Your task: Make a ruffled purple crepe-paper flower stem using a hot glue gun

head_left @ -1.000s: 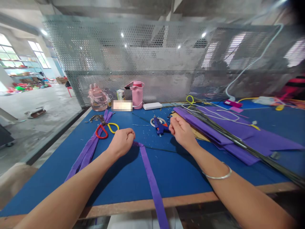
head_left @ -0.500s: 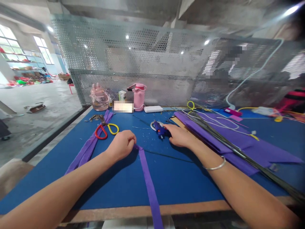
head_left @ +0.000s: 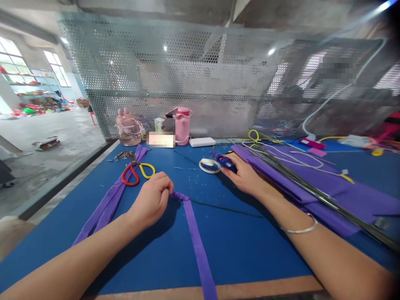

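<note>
The left hand (head_left: 152, 196) is closed, thumb against curled fingers, clamped on the gathered end of a purple fabric strip (head_left: 196, 241); that end is wound around a thin dark green wire (head_left: 225, 207), which runs out to the right, while the flat length of the strip drops across the tabletop and over its near edge. The right hand (head_left: 245, 177) is wrapped around a blue glue gun (head_left: 228, 163), its front end pointing up and to the left; a silver bangle (head_left: 300, 231) circles that forearm. The glue gun is just beside a white ring-shaped object (head_left: 206, 161); whether the two touch, I cannot tell.

Near the left hand lie scissors (head_left: 133, 164) with one red and one yellow handle, partly over more purple strips (head_left: 108, 205); small metal pieces (head_left: 123, 155) are scattered by the blades. Beyond the right hand, purple sheets (head_left: 346, 196) are stacked under a bundle of dark wires (head_left: 312, 190) and a white cable. Farther back on the blue tabletop (head_left: 156, 262) stand a pink flask (head_left: 182, 128) and a clear pinkish bottle (head_left: 128, 134); behind them rises a perforated metal screen (head_left: 187, 79).
</note>
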The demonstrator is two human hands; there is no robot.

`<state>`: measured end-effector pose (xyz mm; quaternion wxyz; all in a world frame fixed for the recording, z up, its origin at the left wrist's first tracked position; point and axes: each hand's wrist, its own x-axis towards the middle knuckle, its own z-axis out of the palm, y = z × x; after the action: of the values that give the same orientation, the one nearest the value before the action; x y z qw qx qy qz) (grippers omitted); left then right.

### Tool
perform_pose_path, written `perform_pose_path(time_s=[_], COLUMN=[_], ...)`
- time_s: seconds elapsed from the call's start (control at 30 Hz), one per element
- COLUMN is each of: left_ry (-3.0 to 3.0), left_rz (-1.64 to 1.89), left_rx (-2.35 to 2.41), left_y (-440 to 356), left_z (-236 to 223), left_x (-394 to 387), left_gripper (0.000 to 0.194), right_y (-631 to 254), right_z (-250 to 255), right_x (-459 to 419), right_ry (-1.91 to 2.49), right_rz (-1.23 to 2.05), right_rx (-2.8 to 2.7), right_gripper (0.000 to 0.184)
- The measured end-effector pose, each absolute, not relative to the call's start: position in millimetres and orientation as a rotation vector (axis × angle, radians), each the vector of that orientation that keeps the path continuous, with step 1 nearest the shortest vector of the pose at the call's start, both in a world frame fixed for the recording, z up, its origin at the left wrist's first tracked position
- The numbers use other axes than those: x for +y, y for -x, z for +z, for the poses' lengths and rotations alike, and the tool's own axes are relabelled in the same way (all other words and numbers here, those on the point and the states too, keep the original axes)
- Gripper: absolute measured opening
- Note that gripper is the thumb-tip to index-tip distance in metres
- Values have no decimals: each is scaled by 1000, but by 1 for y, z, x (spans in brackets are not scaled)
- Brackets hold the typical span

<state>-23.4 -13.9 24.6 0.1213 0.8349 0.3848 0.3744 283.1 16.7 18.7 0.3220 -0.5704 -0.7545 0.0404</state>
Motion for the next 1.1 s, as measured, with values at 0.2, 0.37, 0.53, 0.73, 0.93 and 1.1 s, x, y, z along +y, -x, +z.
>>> perform_pose_path(time_s=[0.2,0.37,0.53,0.73,0.93,1.1], left_ry=[-2573,-2580,-2566,-2604,-2631,-2643], left_rz=[884,667,618,590,563,560], left_rx=[1030,1043,1006,999,1024,1022], left_y=[22,18,16,15,14,14], left_z=[13,0,0,2,3,3], left_x=[-8,3,9,8,7,7], left_gripper=[19,19,19,19,21,22], right_y=[-281,-272,-265,-252,-246,-250], right_z=[42,51,50,55,58,58], right_x=[-7,-25,-31,-34,-39,-39], right_ry=[1375,1287,1363,1423,1427,1339], right_rz=[517,970,875,627,513,547], right_rx=[-1908,-1910,-2177,-2368,-2425,-2435], right_gripper=[45,49,47,39,37,37])
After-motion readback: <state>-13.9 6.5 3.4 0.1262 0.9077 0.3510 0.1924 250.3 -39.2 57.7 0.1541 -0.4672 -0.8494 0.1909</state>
